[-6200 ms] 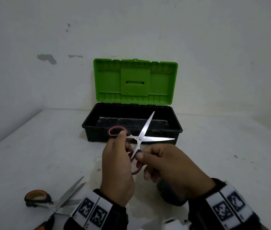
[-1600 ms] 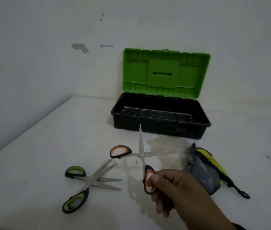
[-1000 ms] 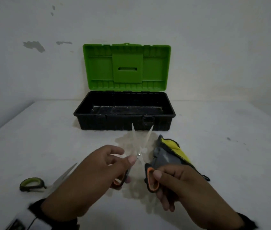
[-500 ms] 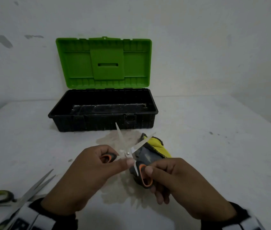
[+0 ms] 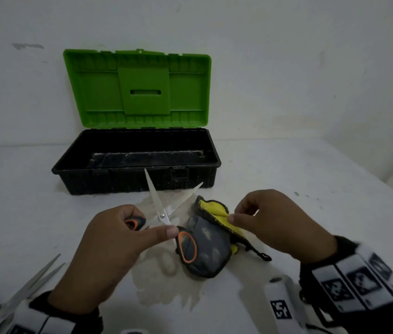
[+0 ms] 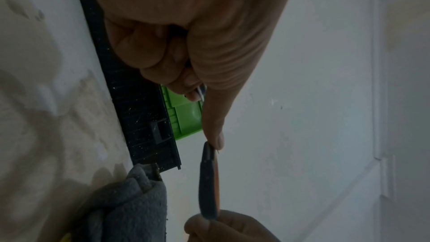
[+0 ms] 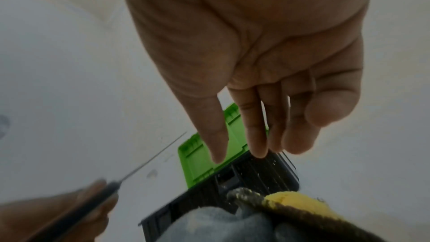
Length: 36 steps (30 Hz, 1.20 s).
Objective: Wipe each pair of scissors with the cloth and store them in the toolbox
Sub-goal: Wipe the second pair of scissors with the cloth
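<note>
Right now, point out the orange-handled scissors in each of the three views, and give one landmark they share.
Head: orange-handled scissors at centre, blades open, held by the left hand.
Left wrist: lower centre, a handle edge-on below the thumb.
Right wrist: lower left, blurred, handle and thin blade.
Shared landmark: the toolbox.

Orange-handled scissors [image 5: 166, 213]: bright polished metal blades, matt plastic grips. Toolbox [image 5: 135, 174]: ribbed black plastic base, smooth glossy green plastic lid. Cloth [image 5: 207, 247]: fuzzy grey and yellow fabric. Table [image 5: 311, 177]: matt, stained white.
</note>
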{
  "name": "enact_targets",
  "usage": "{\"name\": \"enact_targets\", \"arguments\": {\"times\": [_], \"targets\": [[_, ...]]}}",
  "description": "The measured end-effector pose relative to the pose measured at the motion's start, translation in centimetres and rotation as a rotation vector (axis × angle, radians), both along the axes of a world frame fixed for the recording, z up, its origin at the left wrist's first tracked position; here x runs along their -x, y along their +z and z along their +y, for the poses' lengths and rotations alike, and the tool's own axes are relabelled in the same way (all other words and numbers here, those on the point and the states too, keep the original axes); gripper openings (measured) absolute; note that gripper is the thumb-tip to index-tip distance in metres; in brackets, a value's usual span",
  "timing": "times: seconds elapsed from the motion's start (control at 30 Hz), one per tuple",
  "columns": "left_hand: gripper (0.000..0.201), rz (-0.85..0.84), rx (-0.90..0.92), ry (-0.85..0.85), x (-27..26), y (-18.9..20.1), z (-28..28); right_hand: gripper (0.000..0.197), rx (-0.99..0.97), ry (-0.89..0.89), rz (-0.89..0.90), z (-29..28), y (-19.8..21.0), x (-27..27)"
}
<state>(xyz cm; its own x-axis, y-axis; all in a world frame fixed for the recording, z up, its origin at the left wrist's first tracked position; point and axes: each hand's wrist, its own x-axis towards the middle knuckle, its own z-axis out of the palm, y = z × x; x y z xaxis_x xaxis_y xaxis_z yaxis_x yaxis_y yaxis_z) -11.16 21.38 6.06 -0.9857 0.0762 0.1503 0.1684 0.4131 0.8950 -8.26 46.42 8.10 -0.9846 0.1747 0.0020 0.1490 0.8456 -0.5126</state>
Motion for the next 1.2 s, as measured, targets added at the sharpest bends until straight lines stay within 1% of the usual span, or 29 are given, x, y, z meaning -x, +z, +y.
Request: {"name": "enact_targets", "arguments": {"times": [0.1,0.17,0.3,0.37,0.4,0.47,0.53,0.57,0.63,0.67,0.77,0.83,0.87,0.97,1.03,1.1,1.2], "targets": [[0.064,0.013,0.028,0.002,0.2,-0.1,0.2,0.032,-0.213,0.093,-0.107,-0.9,-0.7,1.7],[0.069,0.028,0.044,0.01,0.3,-0.1,0.2,0.035,-0.3,0.135,-0.153,-1.5,-1.1,2.5],[0.061,0.054,0.035,0.02,0.2,0.2,0.0,0.026,-0.383,0.189,-0.214,-1.8,-1.9,3.3],[0.06,0.07,0.037,0.026,0.2,0.4,-0.3,0.025,-0.332,0.158,-0.162,-1.7,-1.8,3.3],[0.06,0.076,0.04,0.032,0.2,0.5,-0.5,0.027,-0.272,0.127,-0.098,-1.6,-1.5,3.2],[0.06,0.084,0.041,0.041,0.2,0.5,-0.8,0.034,-0.076,0.023,0.093,-1.5,-0.8,2.8],[0.059,0.09,0.023,0.041,0.3,0.5,-0.9,0.033,0.167,-0.078,0.325,-1.4,-0.5,2.3],[0.059,0.094,0.018,0.039,0.4,0.5,-0.9,0.031,0.29,-0.11,0.412,-1.4,-0.5,2.0],[0.059,0.098,0.018,0.035,0.5,0.6,-0.8,0.031,0.489,-0.129,0.513,-1.4,-0.6,1.5],[0.058,0.098,0.017,0.033,0.5,0.7,-0.7,0.032,0.533,-0.122,0.55,-1.4,-0.6,1.2],[0.057,0.094,0.013,0.032,0.6,0.8,-0.6,0.029,0.588,-0.024,0.643,-1.3,-0.5,0.6],[0.06,0.094,0.021,0.036,0.7,0.9,-0.7,0.024,0.629,0.058,0.65,-1.3,-0.2,0.3],[0.061,0.093,0.024,0.039,0.7,0.9,-0.7,0.02,0.603,0.083,0.631,-1.4,0.0,0.1],[0.06,0.092,0.021,0.047,0.8,1.0,-0.6,0.004,0.394,0.14,0.556,-1.7,0.3,-0.3],[0.059,0.086,0.018,0.051,0.8,1.0,-0.5,0.01,0.352,0.136,0.529,-1.7,-0.2,-0.5],[0.057,0.082,0.024,0.053,0.8,1.1,-0.3,0.01,0.411,0.128,0.507,-2.0,-0.5,-0.6],[0.059,0.08,0.035,0.047,0.8,1.1,0.2,0.015,0.481,0.14,0.51,-2.6,-0.9,-0.7]]}}
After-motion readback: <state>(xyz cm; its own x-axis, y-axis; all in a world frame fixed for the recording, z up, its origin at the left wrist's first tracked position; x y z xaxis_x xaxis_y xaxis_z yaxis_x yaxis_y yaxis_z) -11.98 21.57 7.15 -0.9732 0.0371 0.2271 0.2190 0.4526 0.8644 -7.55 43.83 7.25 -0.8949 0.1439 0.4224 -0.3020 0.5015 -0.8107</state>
